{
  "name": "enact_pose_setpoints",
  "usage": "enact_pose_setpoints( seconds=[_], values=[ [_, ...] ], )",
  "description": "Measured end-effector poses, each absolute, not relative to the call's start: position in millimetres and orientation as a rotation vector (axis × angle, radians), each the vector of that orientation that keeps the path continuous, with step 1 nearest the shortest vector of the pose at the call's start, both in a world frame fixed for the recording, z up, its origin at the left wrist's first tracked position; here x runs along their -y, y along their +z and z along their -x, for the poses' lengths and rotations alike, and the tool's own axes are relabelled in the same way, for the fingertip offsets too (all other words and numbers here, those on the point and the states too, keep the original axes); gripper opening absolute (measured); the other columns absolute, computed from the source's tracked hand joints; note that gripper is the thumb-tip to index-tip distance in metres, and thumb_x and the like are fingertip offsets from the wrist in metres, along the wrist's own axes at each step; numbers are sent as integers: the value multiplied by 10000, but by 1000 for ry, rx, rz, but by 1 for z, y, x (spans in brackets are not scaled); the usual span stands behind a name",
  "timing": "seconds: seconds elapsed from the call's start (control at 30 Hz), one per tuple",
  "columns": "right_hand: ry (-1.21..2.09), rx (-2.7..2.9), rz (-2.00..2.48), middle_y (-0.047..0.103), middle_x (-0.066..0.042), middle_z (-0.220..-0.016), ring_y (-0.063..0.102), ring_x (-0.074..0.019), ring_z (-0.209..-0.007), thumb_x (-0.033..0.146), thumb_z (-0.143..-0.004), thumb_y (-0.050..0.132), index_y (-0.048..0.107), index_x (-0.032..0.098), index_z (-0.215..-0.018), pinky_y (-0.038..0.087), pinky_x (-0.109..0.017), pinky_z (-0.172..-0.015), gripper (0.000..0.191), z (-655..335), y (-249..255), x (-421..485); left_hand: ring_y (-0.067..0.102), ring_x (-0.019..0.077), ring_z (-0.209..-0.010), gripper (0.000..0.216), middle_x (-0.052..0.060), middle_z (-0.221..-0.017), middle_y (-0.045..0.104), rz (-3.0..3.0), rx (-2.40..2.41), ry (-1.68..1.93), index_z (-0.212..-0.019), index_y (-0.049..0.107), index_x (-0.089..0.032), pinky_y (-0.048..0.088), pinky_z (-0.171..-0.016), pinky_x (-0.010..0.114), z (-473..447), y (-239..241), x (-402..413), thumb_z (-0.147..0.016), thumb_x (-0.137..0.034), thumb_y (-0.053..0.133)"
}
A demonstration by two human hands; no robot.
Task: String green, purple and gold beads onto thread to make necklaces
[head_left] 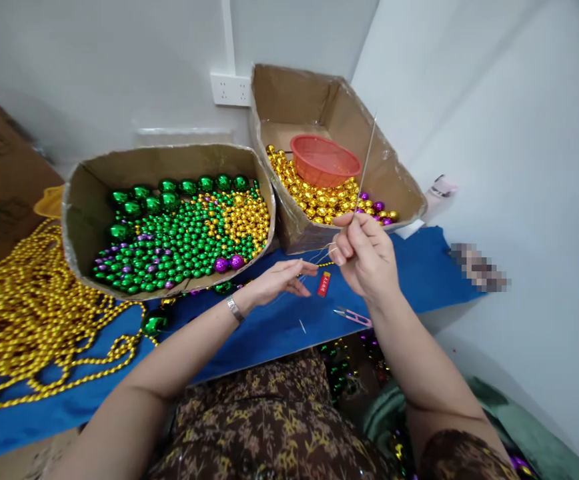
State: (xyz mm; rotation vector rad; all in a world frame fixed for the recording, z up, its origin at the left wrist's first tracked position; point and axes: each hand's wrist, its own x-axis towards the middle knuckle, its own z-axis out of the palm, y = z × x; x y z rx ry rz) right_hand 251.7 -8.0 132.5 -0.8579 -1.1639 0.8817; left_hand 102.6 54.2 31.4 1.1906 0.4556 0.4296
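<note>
My right hand is raised over the table's right half, with thumb and fingers pinched on a long thin needle that points up. Fine thread runs from below that hand toward my left hand. The left fingers are stretched out and apart, beside the thread; I see nothing gripped in them. Between and below the hands lie a small red packet with a yellow end and pink-handled thread snips. A short white sliver rests nearer the front edge.
A cardboard box holds green, gold and purple beads. Another box has gold and purple beads under a red plastic basket. Gold bead strands heap at left on the blue cloth. A large green bead lies near them.
</note>
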Motion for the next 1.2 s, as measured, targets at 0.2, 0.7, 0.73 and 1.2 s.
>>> enact_pose_setpoints(
  seconds=[0.2,0.7,0.73,1.2],
  values=[
    [865,1139,907,301,72,-560,332,-73,-479,414,-927,545,592,230,-886,343,-208,-451,194,-257,125,3,642,116,-669,384,133,-1020,695,-1103,-350,350,-981,679,-140,498,-638,250,-97,21,-49,-827,-491,652],
    [941,1014,1081,577,24,-604,447,-64,-448,434,-842,675,664,210,-948,355,-192,-416,248,-261,70,28,595,221,-837,96,92,-856,665,-2803,-797,-123,-848,608,-171,466,-663,294,-31,-16,-16,-878,-157,518],
    [971,1014,1094,546,32,-571,446,-70,-448,443,-844,671,662,208,-943,353,-192,-413,255,-258,62,30,595,218,-845,98,98,-886,666,-2809,-791,-130,-860,609,-171,472,-676,296,-21,-13,-13,-887,-162,515],
    [1051,976,1152,360,62,-537,341,-87,-476,415,-900,601,660,227,-937,327,-219,-442,200,-245,39,39,576,177,-833,282,51,-849,632,-2143,-1831,742,-990,671,-58,410,-898,364,119,100,-130,-884,-294,560]
  ],
)
